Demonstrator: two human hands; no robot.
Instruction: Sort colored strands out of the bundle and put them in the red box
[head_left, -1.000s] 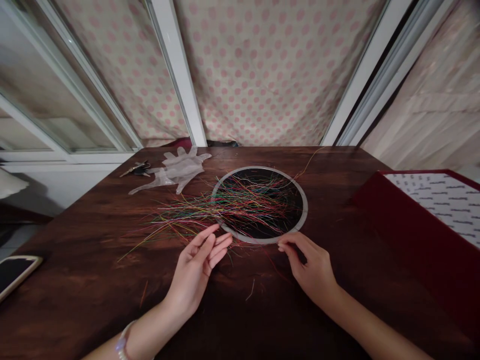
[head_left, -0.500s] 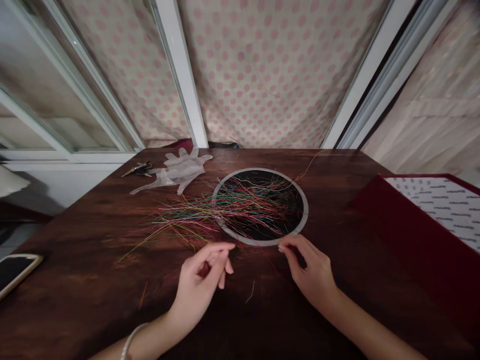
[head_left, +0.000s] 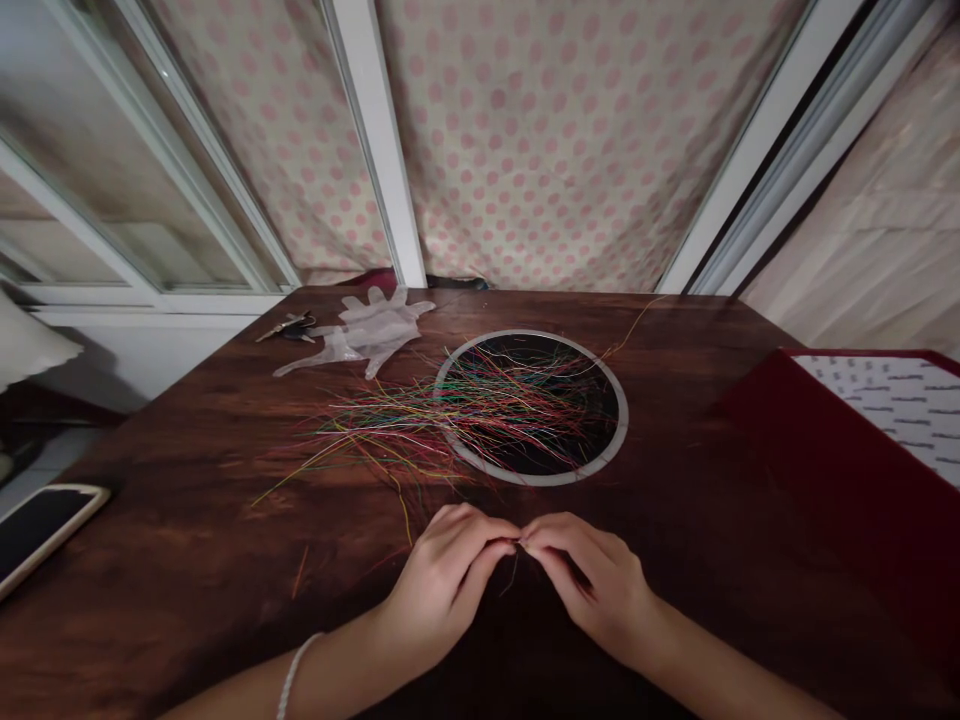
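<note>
My left hand [head_left: 457, 570] and my right hand [head_left: 589, 575] meet in front of the round mat, fingertips pinched together and almost touching. Between them is a thin wire, mostly hidden; a faint reddish strand [head_left: 386, 562] runs out to the left behind my left hand. Just beyond lies a loose bundle of thin coloured wires [head_left: 420, 410], red, green, yellow and white, spread over the black round mat [head_left: 531, 480] with a pale rim and out onto the table to its left. A short pale wire piece [head_left: 513, 575] shows under my fingertips.
A clear plastic glove [head_left: 379, 328] and keys [head_left: 292, 326] lie at the back left of the wooden table [head_left: 187, 480]. A phone [head_left: 49, 525] rests at the left edge. At right stands an open dark red box [head_left: 810, 450]. An orange wire scrap [head_left: 300, 572] lies near my left forearm.
My hands have come together from either side, moving nearer to me and away from the mat's front rim. My left fingers have closed into a pinch. The view has shifted slightly.
</note>
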